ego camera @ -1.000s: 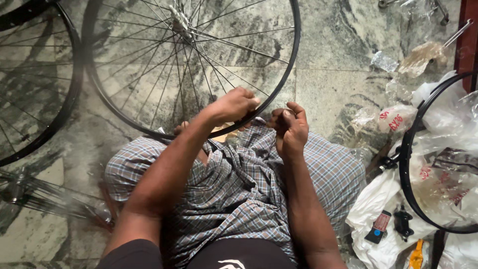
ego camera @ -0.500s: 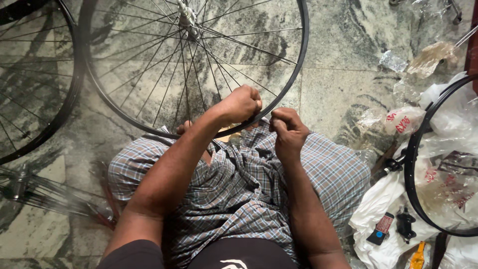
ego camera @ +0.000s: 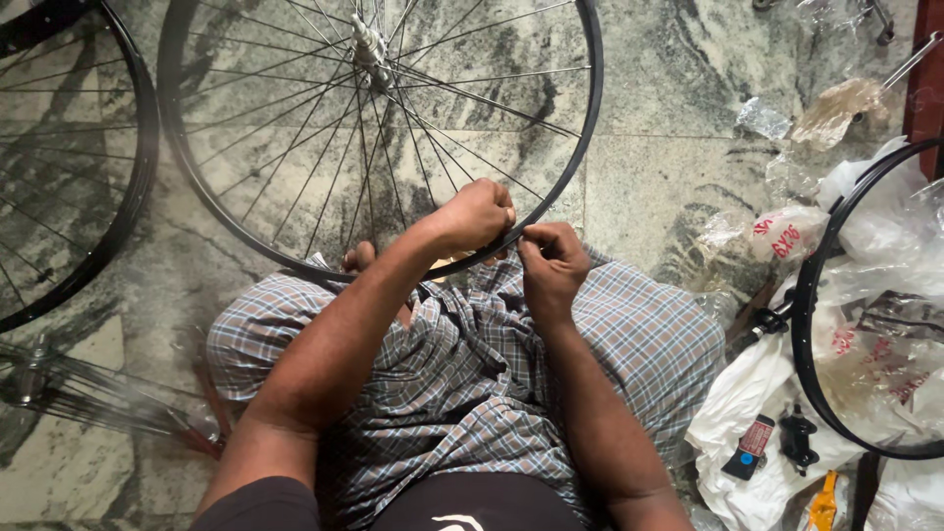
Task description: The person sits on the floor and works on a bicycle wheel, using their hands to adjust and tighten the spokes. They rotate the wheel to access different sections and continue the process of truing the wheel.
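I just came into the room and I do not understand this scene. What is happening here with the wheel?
A person sits on the stone floor with a spoked bicycle wheel lying in front of the knees. Both hands work at the near edge of its black rim: the left hand is closed over the rim, and the right hand pinches something small right beside it, too small to identify. More wheels lie at the left and at the right, the right one on white plastic bags.

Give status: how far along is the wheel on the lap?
Done: the spoked wheel looks laced, its spokes running from hub to rim. In hand: left hand and right hand both at the rim's near edge, fingers pinching something too small to tell. Left: cannot judge; a bare rim lies to the right.
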